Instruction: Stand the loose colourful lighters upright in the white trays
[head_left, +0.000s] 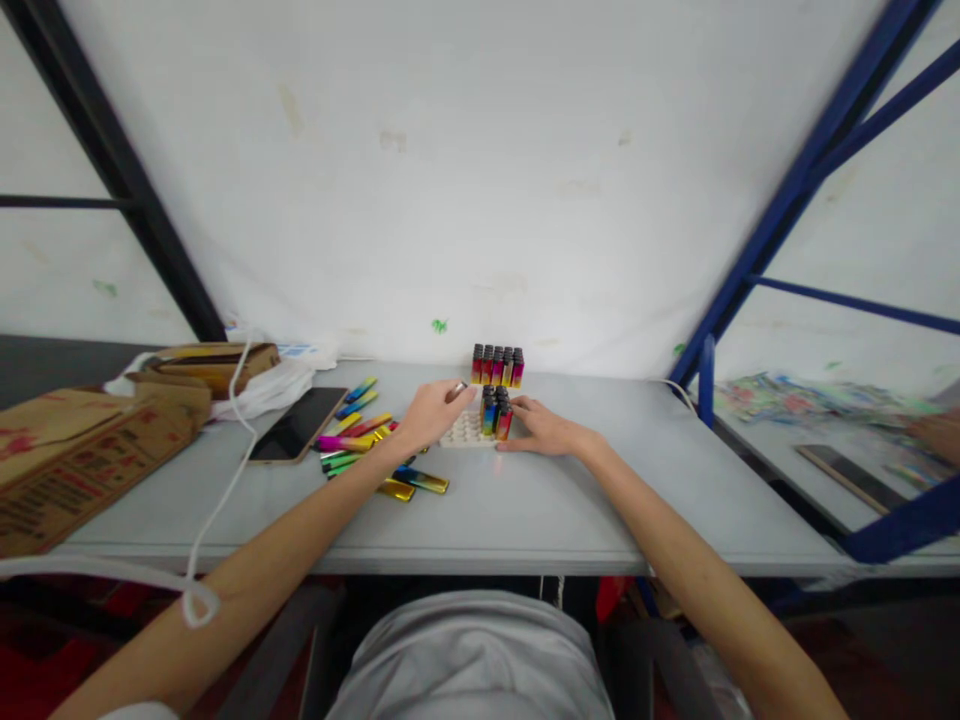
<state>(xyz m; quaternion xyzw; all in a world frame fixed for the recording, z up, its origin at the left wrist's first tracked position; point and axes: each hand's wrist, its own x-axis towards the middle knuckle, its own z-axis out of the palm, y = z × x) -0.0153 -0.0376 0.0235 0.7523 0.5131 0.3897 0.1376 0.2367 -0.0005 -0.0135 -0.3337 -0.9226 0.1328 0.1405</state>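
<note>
A white tray with round holes (463,430) lies on the grey table, and several upright lighters (496,412) stand at its right part. My left hand (437,411) is closed over the tray's left side, pinching a small lighter whose metal top (456,391) shows between the fingers. At the right edge of the standing lighters, my right hand (541,428) has its fingers apart, with the fingertips beside them. Behind the tray stands a block of shiny multicoloured lighters (498,366). Loose coloured lighters (367,441) lie in a pile left of the tray, partly behind my left forearm.
A dark phone (300,425) lies left of the pile. Cardboard boxes (97,450), a white plastic bag (262,392) and a white cable (217,510) are farther left. Blue frame bars (787,200) rise at right; beyond them are another phone (851,478) and a person's hand (937,435).
</note>
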